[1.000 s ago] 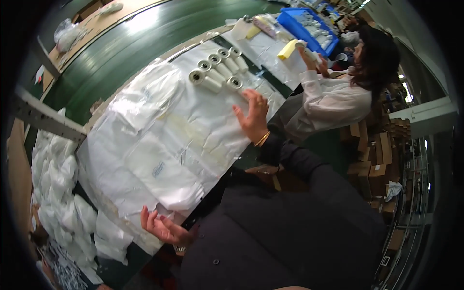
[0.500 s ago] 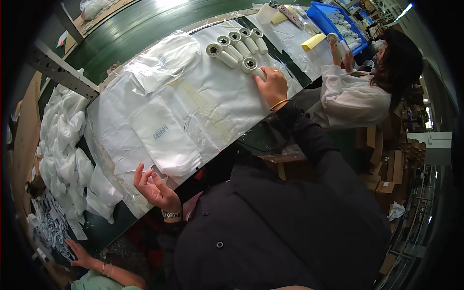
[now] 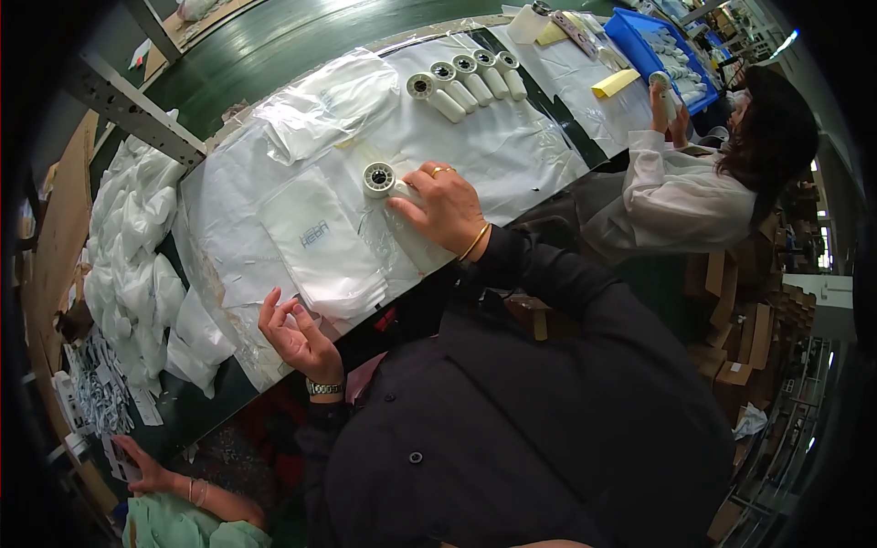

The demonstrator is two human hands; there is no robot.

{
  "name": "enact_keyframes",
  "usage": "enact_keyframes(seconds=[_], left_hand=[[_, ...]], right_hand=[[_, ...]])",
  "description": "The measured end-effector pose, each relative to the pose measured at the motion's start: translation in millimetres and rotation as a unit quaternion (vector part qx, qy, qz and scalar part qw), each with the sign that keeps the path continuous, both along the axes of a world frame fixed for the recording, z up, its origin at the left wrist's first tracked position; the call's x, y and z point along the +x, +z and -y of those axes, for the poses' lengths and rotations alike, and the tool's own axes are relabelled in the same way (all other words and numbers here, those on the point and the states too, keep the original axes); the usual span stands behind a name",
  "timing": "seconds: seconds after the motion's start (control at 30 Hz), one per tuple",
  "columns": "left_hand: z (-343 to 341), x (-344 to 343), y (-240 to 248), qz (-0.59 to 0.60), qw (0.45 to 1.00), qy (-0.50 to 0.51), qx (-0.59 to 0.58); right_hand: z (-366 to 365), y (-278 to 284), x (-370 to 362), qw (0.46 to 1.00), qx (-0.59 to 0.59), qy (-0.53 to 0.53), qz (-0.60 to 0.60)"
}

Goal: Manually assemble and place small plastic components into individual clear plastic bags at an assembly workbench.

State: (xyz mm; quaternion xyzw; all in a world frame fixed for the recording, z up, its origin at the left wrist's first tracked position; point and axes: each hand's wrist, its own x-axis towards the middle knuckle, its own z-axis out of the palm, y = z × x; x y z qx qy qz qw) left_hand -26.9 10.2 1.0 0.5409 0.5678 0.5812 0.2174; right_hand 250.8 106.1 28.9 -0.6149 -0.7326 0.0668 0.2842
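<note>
The white cylindrical roller with a grey bearing-like end face (image 3: pixel 382 180) lies on its side on the worktop (image 3: pixel 539 173), near its front edge, on top of clear plastic sheeting (image 3: pixel 475 137). The right hand (image 3: pixel 445 208) rests over the roller body, fingers (image 3: pixel 422 178) clenched around the barrel just behind the end face. The roller appears rigid, smooth and fairly light; being round, it is likely to roll on the slick film, so the barrel, gripped across its width, is judged the safest place to take hold. The left hand (image 3: pixel 294 333) is raised at the worktop's front edge, palm up, fingers loosely curled and released, holding nothing discernible. Between the two hands lies a flat white plastic bag with blue print (image 3: pixel 320 247), soft and slippery by appearance. Five similar white rollers (image 3: pixel 466 78) lie in a row farther back on the sheeting. A heap of filled white bags (image 3: pixel 128 247) sits to the left. To the right, another person in a white coat (image 3: pixel 685 196) works beside a blue plastic bin (image 3: pixel 639 36).
</note>
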Motion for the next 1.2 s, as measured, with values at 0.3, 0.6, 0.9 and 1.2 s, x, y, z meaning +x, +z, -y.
enact_keyframes(seconds=[0.3, 0.6, 0.9, 1.2], left_hand=[[0.8, -1.6, -6.4, 0.012, 1.000, 0.007, 0.004], [-0.6, 0.7, -6.6, -0.007, 1.000, 0.015, 0.020], [0.7, -2.5, -10.6, -0.038, 0.999, -0.003, 0.022], [-0.1, -3.1, -9.0, -0.064, 0.998, -0.007, 0.025]], right_hand=[[-92.8, -1.5, 75.5, 0.969, 0.184, -0.087, 0.140], [-123.0, -14.3, 94.8, 0.977, -0.001, -0.145, 0.158], [-113.5, -27.2, 112.0, 0.990, 0.008, -0.111, 0.082], [-8.3, -3.5, 59.9, 0.997, 0.005, -0.071, 0.042]])
